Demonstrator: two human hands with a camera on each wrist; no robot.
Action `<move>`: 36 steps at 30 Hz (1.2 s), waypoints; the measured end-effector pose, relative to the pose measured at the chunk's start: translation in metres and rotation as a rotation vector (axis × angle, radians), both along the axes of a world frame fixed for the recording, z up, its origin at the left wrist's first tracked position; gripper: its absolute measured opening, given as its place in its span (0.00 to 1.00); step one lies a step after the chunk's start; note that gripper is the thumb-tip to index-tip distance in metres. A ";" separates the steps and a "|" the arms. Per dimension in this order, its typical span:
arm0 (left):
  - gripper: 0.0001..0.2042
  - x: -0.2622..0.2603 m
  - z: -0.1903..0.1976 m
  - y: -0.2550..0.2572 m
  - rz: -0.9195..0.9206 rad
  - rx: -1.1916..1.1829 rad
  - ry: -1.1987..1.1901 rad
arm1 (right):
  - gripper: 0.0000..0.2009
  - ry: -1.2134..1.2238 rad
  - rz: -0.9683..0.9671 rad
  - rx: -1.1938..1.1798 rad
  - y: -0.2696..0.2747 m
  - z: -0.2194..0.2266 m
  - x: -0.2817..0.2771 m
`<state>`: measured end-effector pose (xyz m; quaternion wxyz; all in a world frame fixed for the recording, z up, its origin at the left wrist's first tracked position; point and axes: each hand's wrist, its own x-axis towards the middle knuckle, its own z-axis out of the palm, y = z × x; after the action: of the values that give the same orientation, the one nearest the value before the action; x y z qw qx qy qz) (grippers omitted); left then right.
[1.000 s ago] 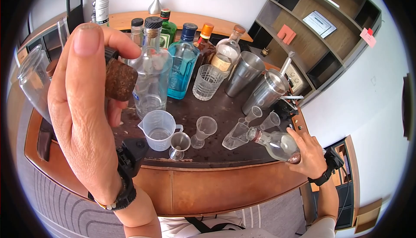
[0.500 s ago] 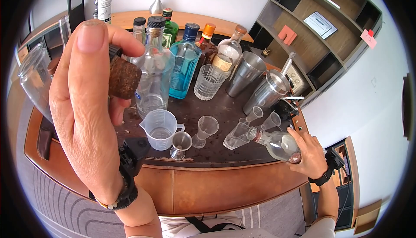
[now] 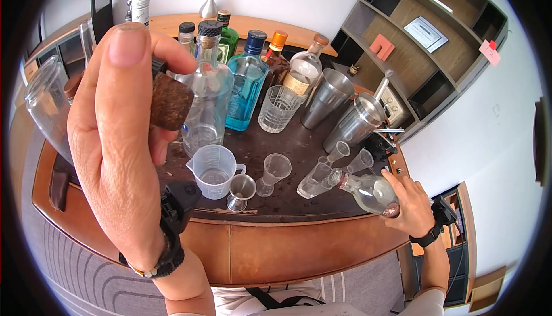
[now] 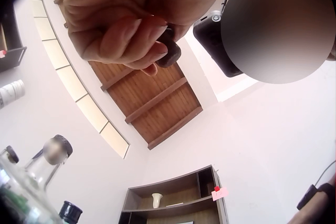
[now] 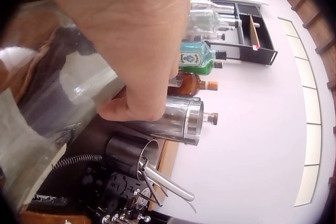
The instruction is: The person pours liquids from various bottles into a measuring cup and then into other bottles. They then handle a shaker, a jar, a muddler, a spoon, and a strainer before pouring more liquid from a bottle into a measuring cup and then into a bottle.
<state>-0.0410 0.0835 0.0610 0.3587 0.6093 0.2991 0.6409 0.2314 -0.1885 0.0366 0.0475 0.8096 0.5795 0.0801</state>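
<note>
Raised close to the head camera, my left hand [image 3: 118, 138] pinches a bottle stopper, its dark brown cork end [image 3: 171, 103] facing right. Its black top is partly hidden by the fingers; the left wrist view shows the stopper [image 4: 169, 53] poking out below the fingertips. My right hand [image 3: 411, 205] grips a clear glass bottle [image 3: 368, 192], tilted with its neck pointing left. The bottle's mouth overlaps a small angular glass [image 3: 313, 182] in the head view. Small clear measuring glasses [image 3: 339, 150] stand behind the bottle's neck.
A plastic measuring jug [image 3: 213, 172], a metal jigger [image 3: 240, 189] and a flared glass [image 3: 275, 169] stand near the table's front edge [image 3: 270, 219]. Behind are a cut-glass tumbler [image 3: 279, 109], a blue bottle [image 3: 246, 86], other bottles, and metal shaker tins [image 3: 328, 97].
My left hand has drifted slightly right with the stopper, turning a little. My right hand and the tilted bottle stay where they were.
</note>
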 end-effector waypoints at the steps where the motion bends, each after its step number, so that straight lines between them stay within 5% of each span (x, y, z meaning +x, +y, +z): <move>1: 0.21 0.000 0.000 0.000 0.001 0.008 -0.001 | 0.52 -0.002 -0.002 -0.002 0.000 0.000 0.000; 26: 0.21 0.000 -0.001 0.002 -0.018 0.036 0.000 | 0.53 -0.004 0.025 -0.044 0.002 0.001 -0.007; 36: 0.21 0.007 -0.001 0.003 0.000 0.007 0.030 | 0.50 0.088 0.068 0.194 0.010 -0.029 0.007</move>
<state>-0.0342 0.0866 0.0604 0.3519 0.6201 0.3020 0.6328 0.2382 -0.1786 0.0079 -0.0591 0.7931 0.5976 0.1017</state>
